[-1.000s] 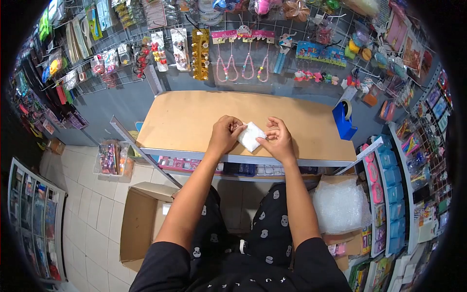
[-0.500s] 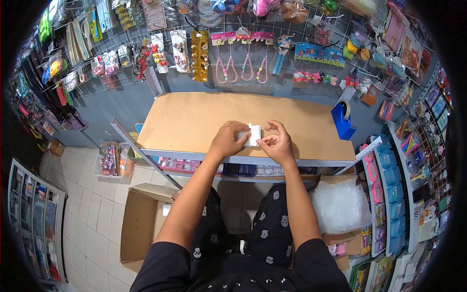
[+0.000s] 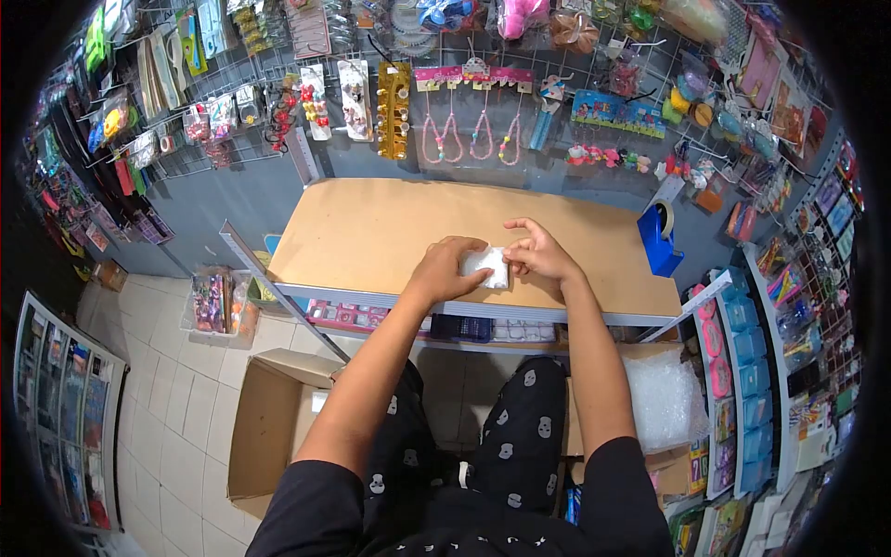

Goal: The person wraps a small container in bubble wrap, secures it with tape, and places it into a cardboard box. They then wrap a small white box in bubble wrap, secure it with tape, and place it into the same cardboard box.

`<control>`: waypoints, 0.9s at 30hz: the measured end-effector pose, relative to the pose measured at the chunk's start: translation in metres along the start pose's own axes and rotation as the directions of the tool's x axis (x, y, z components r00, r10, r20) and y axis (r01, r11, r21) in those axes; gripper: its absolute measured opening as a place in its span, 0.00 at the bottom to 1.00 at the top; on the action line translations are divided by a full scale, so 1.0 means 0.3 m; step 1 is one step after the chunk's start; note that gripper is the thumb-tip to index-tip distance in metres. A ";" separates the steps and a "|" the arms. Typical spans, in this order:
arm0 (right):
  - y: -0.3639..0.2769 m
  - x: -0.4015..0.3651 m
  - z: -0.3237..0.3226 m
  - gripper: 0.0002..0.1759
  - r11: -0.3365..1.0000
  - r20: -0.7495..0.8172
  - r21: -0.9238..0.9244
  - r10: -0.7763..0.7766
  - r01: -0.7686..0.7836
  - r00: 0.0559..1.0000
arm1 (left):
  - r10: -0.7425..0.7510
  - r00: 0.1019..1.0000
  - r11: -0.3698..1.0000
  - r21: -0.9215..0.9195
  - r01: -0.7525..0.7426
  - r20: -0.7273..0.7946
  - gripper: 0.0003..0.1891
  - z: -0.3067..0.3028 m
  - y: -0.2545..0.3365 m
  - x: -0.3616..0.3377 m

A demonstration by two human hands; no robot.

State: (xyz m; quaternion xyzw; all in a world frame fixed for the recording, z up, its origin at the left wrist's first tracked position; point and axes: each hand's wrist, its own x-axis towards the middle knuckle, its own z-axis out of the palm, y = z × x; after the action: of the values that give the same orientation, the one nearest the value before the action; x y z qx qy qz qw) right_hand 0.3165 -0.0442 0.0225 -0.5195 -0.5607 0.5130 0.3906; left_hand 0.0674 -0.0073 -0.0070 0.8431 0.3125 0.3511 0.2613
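A small white packet (image 3: 487, 267), seemingly in bubble wrap, lies near the front edge of the tan tabletop (image 3: 390, 218). My left hand (image 3: 445, 271) grips it from the left, thumb across its front and fingers behind. At its upper right corner is my right hand (image 3: 543, 255), thumb and curled fingers pinched together against the edge, with one finger raised above. Whether a strip of tape is also between those fingertips is too small to tell.
A blue tape dispenser (image 3: 659, 241) stands at the table's right end. On the floor at left sits an open cardboard box (image 3: 255, 427); bubble wrap sheets (image 3: 664, 399) lie at right. Hanging accessories (image 3: 473, 79) cover the wall grid, and a clear bin (image 3: 223, 306) stands left.
My right hand has shifted slightly up and right, from the packet's lower right side to its upper right corner. The packet has tilted a little in my left hand. The view has moved slightly.
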 end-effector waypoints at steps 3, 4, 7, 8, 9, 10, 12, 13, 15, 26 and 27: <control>-0.038 0.044 -0.007 0.34 0.995 0.085 -0.097 0.047 -0.039 0.995 | 0.027 1.000 0.999 0.026 -0.026 -0.011 0.28 0.000 -0.003 0.001; -0.056 0.058 -0.008 0.34 0.991 0.098 -0.129 0.044 -0.031 0.994 | 0.018 1.000 1.000 0.023 -0.018 -0.008 0.27 -0.003 -0.005 0.006; -0.090 0.070 0.006 0.35 0.972 0.116 -0.234 0.057 -0.028 0.992 | -0.005 1.000 1.000 0.011 0.005 0.002 0.27 -0.004 0.004 0.001; -0.094 0.075 0.010 0.35 0.959 0.107 -0.282 0.064 -0.031 0.992 | -0.005 1.000 1.000 0.011 0.005 -0.003 0.27 -0.003 0.005 0.000; -0.097 0.080 0.013 0.35 0.944 0.097 -0.329 0.070 -0.034 0.993 | -0.005 1.000 1.000 0.010 0.005 -0.008 0.27 -0.002 0.005 0.000; -0.098 0.084 0.015 0.35 0.937 0.098 -0.349 0.076 -0.037 0.992 | 0.002 1.000 1.000 -0.008 -0.002 -0.011 0.27 -0.003 0.005 0.001; -0.101 0.090 0.019 0.36 0.921 0.097 -0.388 0.089 -0.044 0.991 | 0.015 1.000 0.999 -0.047 -0.016 -0.018 0.27 -0.010 0.013 0.001; -0.102 0.092 0.019 0.36 0.914 0.101 -0.403 0.089 -0.042 0.991 | 0.011 1.000 0.999 -0.037 -0.012 -0.009 0.26 -0.014 0.016 0.002; -0.115 0.087 0.029 0.36 0.902 0.106 -0.431 0.092 -0.038 0.990 | 0.004 1.000 1.000 -0.018 -0.004 0.010 0.25 -0.016 0.016 0.001; -0.182 0.063 0.038 0.32 0.919 0.003 -0.315 0.252 -0.238 0.968 | 0.056 0.998 0.998 0.005 -0.056 -0.004 0.19 0.006 -0.026 0.004; -0.199 0.054 0.040 0.32 0.917 -0.029 -0.244 0.319 -0.316 0.947 | 0.051 0.999 0.999 0.004 -0.051 -0.002 0.20 0.007 -0.025 0.005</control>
State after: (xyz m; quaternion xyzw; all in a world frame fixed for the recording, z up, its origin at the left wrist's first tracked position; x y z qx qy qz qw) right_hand 0.2915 -0.0264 0.0776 -0.6449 -0.5305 0.4991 0.2316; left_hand 0.0672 -0.0017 -0.0125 0.8510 0.2918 0.3579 0.2503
